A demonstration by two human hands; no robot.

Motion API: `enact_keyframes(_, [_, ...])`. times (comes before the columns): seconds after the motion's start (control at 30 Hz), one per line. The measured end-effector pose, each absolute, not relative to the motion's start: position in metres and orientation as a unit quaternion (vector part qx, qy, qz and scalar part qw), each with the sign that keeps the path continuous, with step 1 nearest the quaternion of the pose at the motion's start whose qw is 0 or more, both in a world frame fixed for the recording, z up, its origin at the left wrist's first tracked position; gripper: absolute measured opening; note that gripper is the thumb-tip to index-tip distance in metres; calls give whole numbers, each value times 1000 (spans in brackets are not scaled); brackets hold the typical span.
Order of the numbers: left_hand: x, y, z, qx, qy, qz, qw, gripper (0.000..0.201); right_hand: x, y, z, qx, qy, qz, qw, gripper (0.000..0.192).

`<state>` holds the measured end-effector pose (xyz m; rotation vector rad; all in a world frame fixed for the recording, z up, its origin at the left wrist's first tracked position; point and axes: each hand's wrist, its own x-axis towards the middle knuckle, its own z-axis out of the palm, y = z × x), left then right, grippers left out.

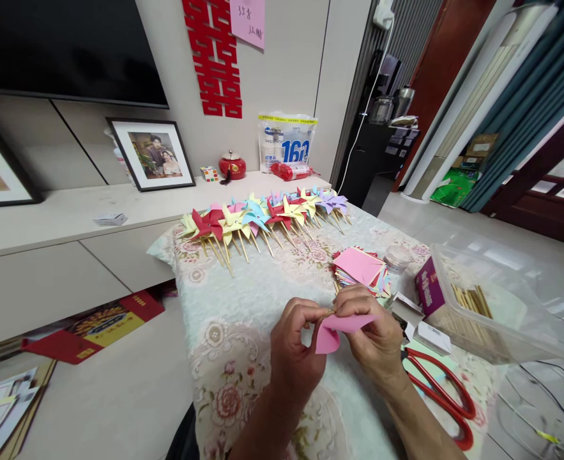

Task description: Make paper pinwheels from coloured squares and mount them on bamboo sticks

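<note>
A pink paper pinwheel (330,337), partly folded, is held between both hands over the front of the table. My left hand (297,342) pinches its left side with thumb and forefinger. My right hand (368,329) is closed on the upper right of the same paper, its fingertips close to the left ones. A short bit of wooden stick shows just above the fingertips; how it joins the paper is hidden. Beyond my right hand lies a stack of coloured paper squares (361,267), a pink one on top.
Finished pinwheels on sticks (262,217) lie in rows along the table's far side. On the right are red-handled scissors (442,390), small white boxes (432,337), a clear plastic bin (492,338) with wooden sticks (473,301), and a round clear container (398,257).
</note>
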<state>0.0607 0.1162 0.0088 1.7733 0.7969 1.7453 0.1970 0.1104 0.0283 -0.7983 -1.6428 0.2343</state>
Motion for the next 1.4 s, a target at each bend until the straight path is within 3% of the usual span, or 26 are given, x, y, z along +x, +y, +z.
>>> enact_keyframes(0.2, [58, 115, 10, 692, 306, 625, 190, 18, 202, 111, 29, -357, -725, 61, 586, 25])
enact_keyframes(0.4, [56, 116, 8, 712, 318, 607, 156, 17, 207, 111, 36, -352, -759, 50, 546, 19])
enact_keyframes(0.87, [57, 118, 7, 734, 322, 575, 164, 18, 213, 112, 40, -374, -775, 76, 503, 7])
enact_keyframes(1.23, [59, 120, 4, 737, 361, 531, 213, 18, 221, 119, 27, -410, -717, 238, 510, 4])
enact_keyframes(1.4, [60, 122, 2, 697, 368, 509, 346, 15, 226, 122, 22, -435, -671, 328, 502, 11])
